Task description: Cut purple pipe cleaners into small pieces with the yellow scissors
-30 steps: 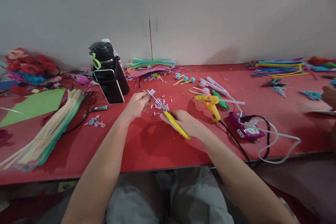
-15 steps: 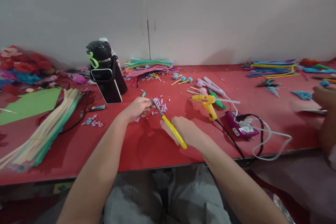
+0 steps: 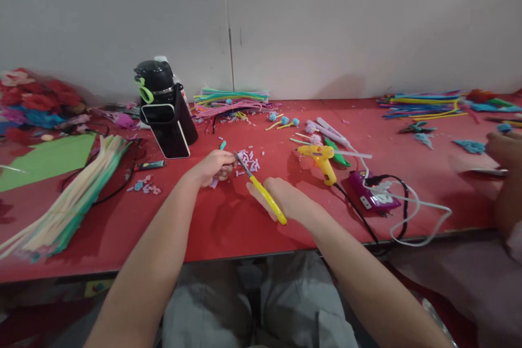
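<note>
While the right hand (image 3: 285,197) was clamped around yellow scissors (image 3: 267,199), their blades pointed to its eleven o'clock, where the left hand (image 3: 218,166) pinched a mostly hidden lilac strip (image 3: 214,182), snippets (image 3: 253,165) at its three o'clock.

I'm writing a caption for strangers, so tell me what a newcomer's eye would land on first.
Probably the yellow-handled scissors in the right hand, mid-table, their blades beside scattered lilac pieces. Next, likely the bright yellow glue gun lying to the right, near a purple power strip. At the back left, a black-lidded bottle stands out against the pale partition.
</note>
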Motion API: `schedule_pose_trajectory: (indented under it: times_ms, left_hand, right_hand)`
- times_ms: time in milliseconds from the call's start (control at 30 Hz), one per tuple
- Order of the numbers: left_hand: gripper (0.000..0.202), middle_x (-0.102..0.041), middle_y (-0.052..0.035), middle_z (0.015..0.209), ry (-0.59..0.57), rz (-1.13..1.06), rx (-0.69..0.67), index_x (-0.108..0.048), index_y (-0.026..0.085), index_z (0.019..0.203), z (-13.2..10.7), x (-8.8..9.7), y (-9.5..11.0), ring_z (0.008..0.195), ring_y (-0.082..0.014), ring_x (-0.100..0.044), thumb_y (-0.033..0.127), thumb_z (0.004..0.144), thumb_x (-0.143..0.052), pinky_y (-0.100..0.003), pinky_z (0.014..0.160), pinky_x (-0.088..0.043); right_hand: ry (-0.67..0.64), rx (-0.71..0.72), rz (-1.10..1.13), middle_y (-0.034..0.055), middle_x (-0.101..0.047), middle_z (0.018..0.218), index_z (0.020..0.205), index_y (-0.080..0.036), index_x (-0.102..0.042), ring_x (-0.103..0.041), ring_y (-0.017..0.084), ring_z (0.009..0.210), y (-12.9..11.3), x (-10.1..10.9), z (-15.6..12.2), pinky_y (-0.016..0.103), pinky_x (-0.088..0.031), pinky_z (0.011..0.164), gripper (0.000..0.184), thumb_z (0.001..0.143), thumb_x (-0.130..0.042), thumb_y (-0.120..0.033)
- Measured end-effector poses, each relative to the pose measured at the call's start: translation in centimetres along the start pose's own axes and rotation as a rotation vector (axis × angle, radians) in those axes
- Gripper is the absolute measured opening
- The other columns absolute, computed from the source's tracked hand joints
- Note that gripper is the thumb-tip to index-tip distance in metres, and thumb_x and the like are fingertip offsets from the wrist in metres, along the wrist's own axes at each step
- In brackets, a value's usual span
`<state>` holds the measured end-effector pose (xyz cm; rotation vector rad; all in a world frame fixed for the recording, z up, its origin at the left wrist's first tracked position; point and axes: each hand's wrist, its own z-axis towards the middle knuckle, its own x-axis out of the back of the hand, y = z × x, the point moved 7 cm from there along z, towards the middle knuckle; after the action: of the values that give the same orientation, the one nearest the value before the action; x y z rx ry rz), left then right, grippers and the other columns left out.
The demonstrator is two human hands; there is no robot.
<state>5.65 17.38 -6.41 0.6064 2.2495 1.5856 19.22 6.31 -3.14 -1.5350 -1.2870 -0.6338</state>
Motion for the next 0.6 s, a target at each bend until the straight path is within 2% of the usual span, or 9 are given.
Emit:
schedule_pose_trajectory:
  times_ms: [100, 200, 333, 433, 533, 600]
  left_hand:
    - [0.026, -0.03, 0.0071, 0.048, -0.02, -0.011, 0.002, -0.054, 0.014, 0.064, 0.1, 0.1, -0.1, 0.037, -0.0033, -0.02, 0.018, 0.09, -0.055, -0.015, 0.038, -0.017]
    - [0.026, -0.029, 0.0072, 0.049, -0.049, -0.02, 0.009, -0.055, 0.014, 0.065, 0.1, 0.0, -0.3, 0.038, -0.0032, -0.018, 0.02, 0.09, -0.056, -0.015, 0.038, -0.017]
    - [0.029, -0.027, 0.0074, 0.05, -0.075, -0.031, 0.0, -0.054, 0.014, 0.064, -0.2, 0.1, -0.2, 0.038, -0.0028, -0.018, 0.023, 0.091, -0.058, -0.015, 0.039, -0.016]
    - [0.029, -0.029, 0.0069, 0.05, -0.081, -0.025, 0.003, -0.057, 0.013, 0.064, -0.8, 0.5, 0.3, 0.038, -0.0026, -0.019, 0.024, 0.091, -0.06, -0.016, 0.038, -0.015]
    - [0.027, -0.032, 0.0063, 0.048, 0.027, -0.102, -0.057, -0.059, 0.012, 0.067, -1.4, 2.1, 1.5, 0.037, -0.0027, -0.021, 0.02, 0.092, -0.058, -0.015, 0.038, -0.016]
    - [0.027, -0.032, 0.0065, 0.047, 0.166, -0.196, -0.145, -0.058, 0.012, 0.067, -1.7, 3.7, 2.5, 0.036, -0.0031, -0.021, 0.015, 0.094, -0.052, -0.015, 0.037, -0.017]
  right_hand:
    - [0.008, 0.033, 0.068, 0.0108, -0.071, 0.065, 0.081, -0.015, -0.07, -0.069, 0.016, 0.058, 0.0, -0.5, 0.4, 0.022, -0.041, 0.057, 0.045, 0.103, -0.045, -0.045]
    - [0.055, -0.009, 0.149, 0.0114, -0.069, 0.063, 0.079, -0.015, -0.068, -0.068, 0.017, 0.057, 0.6, -1.1, 0.8, 0.024, -0.041, 0.056, 0.05, 0.105, -0.04, -0.046]
    - [0.112, -0.032, 0.26, 0.0104, -0.064, 0.055, 0.069, -0.017, -0.063, -0.064, 0.019, 0.052, 1.1, -1.7, 0.7, 0.027, -0.039, 0.053, 0.055, 0.101, -0.041, -0.056]
    - [0.063, 0.026, 0.429, 0.0075, -0.06, 0.05, 0.06, -0.019, -0.053, -0.059, 0.016, 0.045, 1.7, -2.0, 1.0, 0.026, -0.04, 0.05, 0.061, 0.098, -0.041, -0.065]
    - [0.036, 0.076, 0.527, 0.0092, -0.067, 0.06, 0.064, -0.018, -0.056, -0.063, 0.015, 0.05, 2.5, -0.7, 2.4, 0.024, -0.045, 0.052, 0.061, 0.097, -0.041, -0.066]
    - [0.157, 0.009, 0.346, 0.0139, -0.074, 0.076, 0.076, -0.015, -0.064, -0.071, 0.018, 0.064, 3.4, 1.7, 4.1, 0.024, -0.048, 0.059, 0.051, 0.099, -0.046, -0.056]
